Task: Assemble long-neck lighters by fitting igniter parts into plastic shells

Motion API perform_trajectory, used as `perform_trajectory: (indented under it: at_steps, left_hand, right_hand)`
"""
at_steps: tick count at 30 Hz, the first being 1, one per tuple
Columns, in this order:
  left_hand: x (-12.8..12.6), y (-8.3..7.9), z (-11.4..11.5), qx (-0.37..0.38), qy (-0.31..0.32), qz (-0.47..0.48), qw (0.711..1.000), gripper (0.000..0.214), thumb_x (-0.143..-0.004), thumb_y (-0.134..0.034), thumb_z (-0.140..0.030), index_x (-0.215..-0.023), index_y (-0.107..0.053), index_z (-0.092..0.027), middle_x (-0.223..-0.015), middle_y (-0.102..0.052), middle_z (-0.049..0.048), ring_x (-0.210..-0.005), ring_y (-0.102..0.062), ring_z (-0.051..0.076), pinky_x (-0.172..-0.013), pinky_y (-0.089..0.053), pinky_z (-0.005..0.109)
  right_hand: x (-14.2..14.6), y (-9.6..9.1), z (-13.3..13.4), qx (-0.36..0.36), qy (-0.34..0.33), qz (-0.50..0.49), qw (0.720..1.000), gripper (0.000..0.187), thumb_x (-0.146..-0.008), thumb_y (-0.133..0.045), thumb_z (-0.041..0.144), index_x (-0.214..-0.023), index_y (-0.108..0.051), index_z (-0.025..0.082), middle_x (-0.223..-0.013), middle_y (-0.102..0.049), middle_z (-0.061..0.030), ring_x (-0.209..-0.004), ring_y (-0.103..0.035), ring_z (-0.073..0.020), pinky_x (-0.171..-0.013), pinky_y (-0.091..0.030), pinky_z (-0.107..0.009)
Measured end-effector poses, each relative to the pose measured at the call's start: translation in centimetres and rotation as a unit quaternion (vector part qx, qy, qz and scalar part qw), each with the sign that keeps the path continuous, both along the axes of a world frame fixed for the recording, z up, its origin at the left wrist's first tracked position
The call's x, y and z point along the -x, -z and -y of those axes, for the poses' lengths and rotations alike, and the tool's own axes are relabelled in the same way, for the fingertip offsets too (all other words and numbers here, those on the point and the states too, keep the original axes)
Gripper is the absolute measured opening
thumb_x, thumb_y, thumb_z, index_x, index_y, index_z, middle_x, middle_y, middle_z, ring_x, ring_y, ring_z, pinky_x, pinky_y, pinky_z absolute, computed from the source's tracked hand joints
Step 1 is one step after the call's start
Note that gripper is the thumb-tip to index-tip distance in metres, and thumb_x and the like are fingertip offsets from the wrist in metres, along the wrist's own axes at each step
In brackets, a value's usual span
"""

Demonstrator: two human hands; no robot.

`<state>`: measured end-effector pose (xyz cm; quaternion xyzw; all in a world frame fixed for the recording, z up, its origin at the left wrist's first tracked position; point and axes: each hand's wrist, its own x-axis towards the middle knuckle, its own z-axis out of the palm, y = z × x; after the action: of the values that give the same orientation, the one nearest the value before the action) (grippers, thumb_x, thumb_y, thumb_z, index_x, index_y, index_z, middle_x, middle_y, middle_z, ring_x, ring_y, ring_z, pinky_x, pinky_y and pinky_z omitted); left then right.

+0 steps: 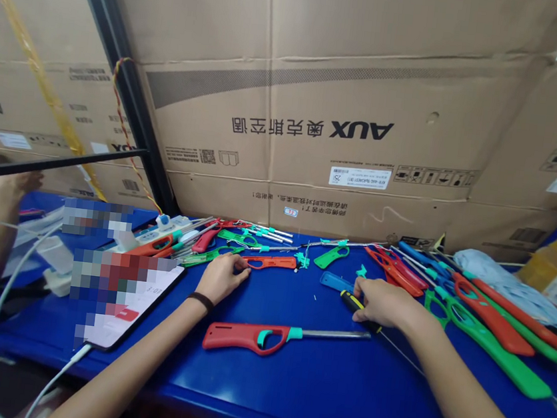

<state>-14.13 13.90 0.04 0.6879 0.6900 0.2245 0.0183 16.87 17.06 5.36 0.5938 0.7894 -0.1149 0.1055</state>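
My left hand [220,279] is closed at the near end of an orange-red lighter casing [272,262], its fingertips partly hidden. My right hand [381,302] is closed around a screwdriver [350,300] with a yellow and black handle, the thin shaft pointing back toward me under the wrist. A blue lighter casing [334,281] lies just beyond the fingers of that hand. Between my forearms rests a whole red gas lighter [246,337] with a teal trigger and a metal tube pointing right. A green casing [331,256] lies farther back, with small teal pieces [362,271] nearby.
Several red and green lighters [499,341] are piled at the right, beside a pale blue plastic bag [496,277]. More parts line the cardboard wall [309,206]. At left are a phone [139,307] on a cable, a power strip [173,224] and another person's hand [12,185].
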Motion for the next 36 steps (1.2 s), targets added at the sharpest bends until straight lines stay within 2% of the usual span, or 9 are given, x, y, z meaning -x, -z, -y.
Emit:
perform_trajectory:
  at_steps: [6, 10, 13, 15, 19, 22, 28, 31, 36]
  left_hand:
    - [0.2, 1.0, -0.4, -0.032, 0.019, -0.044, 0.998, 0.016, -0.083, -0.049, -0.021, -0.078, -0.064, -0.016, -0.084, -0.065, 0.0104, -0.083, -0.058, 0.026, -0.076, -0.044, 0.036]
    - [0.6, 0.6, 0.4, -0.035, 0.052, -0.061, 0.996, 0.016, -0.086, -0.047, -0.02, -0.079, -0.061, -0.015, -0.083, -0.064, 0.0102, -0.082, -0.057, 0.026, -0.076, -0.045, 0.037]
    - [1.1, -0.9, 2.9, -0.028, 0.089, -0.07, 0.993, 0.015, -0.088, -0.047, -0.022, -0.081, -0.059, -0.016, -0.084, -0.062, 0.0071, -0.083, -0.056, 0.022, -0.077, -0.045, 0.034]
    - [1.5, -2.5, 5.2, -0.023, 0.149, -0.096, 0.984, 0.016, -0.09, -0.045, -0.023, -0.083, -0.058, -0.016, -0.087, -0.061, 0.0063, -0.085, -0.055, 0.021, -0.077, -0.044, 0.032]
    - [1.7, -5.5, 9.4, 0.01, 0.253, -0.214, 0.943, 0.021, -0.093, -0.038, -0.016, -0.087, -0.058, -0.018, -0.087, -0.059, 0.0047, -0.08, -0.051, 0.02, -0.075, -0.04, 0.032]
    - [1.3, -6.4, 11.3, 0.03, 0.273, -0.307, 0.911, 0.021, -0.09, -0.042, -0.008, -0.085, -0.059, -0.017, -0.086, -0.06, 0.0049, -0.079, -0.051, 0.021, -0.076, -0.038, 0.034]
    - [0.7, -6.1, 12.0, -0.023, 0.271, -0.421, 0.865, 0.014, -0.082, -0.054, -0.005, -0.089, -0.062, -0.013, -0.095, -0.064, 0.0099, -0.09, -0.053, 0.026, -0.085, -0.035, 0.039]
    - [0.6, -5.9, 11.8, -0.018, 0.266, -0.423, 0.866, 0.012, -0.082, -0.056, -0.006, -0.089, -0.063, -0.014, -0.094, -0.064, 0.0088, -0.089, -0.053, 0.025, -0.084, -0.035, 0.038]
    - [0.7, -5.3, 11.5, -0.004, 0.271, -0.414, 0.869, 0.012, -0.083, -0.056, -0.008, -0.09, -0.064, -0.014, -0.094, -0.064, 0.0078, -0.089, -0.053, 0.024, -0.084, -0.036, 0.036]
  right_hand:
    - [0.3, -0.3, 0.3, 0.003, -0.001, 0.011, 1.0, 0.032, -0.071, -0.071, 0.025, -0.099, -0.06, 0.017, -0.096, -0.067, -0.0085, -0.086, -0.065, -0.0247, -0.06, -0.04, -0.027]
    - [0.1, -0.4, 0.4, 0.001, -0.006, 0.011, 1.0, 0.027, -0.072, -0.069, 0.024, -0.097, -0.06, 0.017, -0.093, -0.067, -0.0085, -0.082, -0.066, -0.0244, -0.059, -0.039, -0.028]
    - [-0.4, -0.3, 0.2, -0.011, -0.013, 0.002, 1.0, 0.028, -0.074, -0.067, 0.022, -0.1, -0.059, 0.017, -0.092, -0.068, -0.0076, -0.081, -0.066, -0.0234, -0.059, -0.039, -0.027]
    - [-0.6, -0.2, 0.2, -0.019, -0.021, -0.006, 1.0, 0.029, -0.075, -0.065, 0.021, -0.103, -0.058, 0.018, -0.092, -0.068, -0.0071, -0.081, -0.066, -0.0232, -0.06, -0.039, -0.028]
    - [-0.7, -0.2, 0.1, -0.019, -0.036, -0.017, 0.999, 0.026, -0.078, -0.062, 0.022, -0.104, -0.059, 0.018, -0.09, -0.068, -0.0081, -0.081, -0.065, -0.0237, -0.061, -0.04, -0.028]
    - [-0.5, 0.0, 0.1, -0.024, -0.053, -0.032, 0.998, 0.025, -0.081, -0.059, 0.023, -0.106, -0.058, 0.017, -0.091, -0.067, -0.0091, -0.082, -0.065, -0.0236, -0.062, -0.041, -0.028]
    - [-0.7, 0.4, -0.1, -0.026, -0.071, -0.047, 0.996, 0.024, -0.082, -0.058, 0.022, -0.106, -0.057, 0.018, -0.09, -0.067, -0.0081, -0.079, -0.065, -0.023, -0.061, -0.041, -0.027]
    - [-0.8, 0.6, -0.3, -0.034, -0.076, -0.065, 0.994, 0.022, -0.083, -0.056, 0.022, -0.105, -0.055, 0.017, -0.088, -0.067, -0.0088, -0.078, -0.065, -0.0227, -0.061, -0.042, -0.027]
    - [-0.8, 0.6, -0.7, -0.095, -0.077, -0.089, 0.988, 0.025, -0.086, -0.052, 0.025, -0.109, -0.051, 0.017, -0.094, -0.066, -0.0107, -0.083, -0.065, -0.0248, -0.064, -0.043, -0.029]
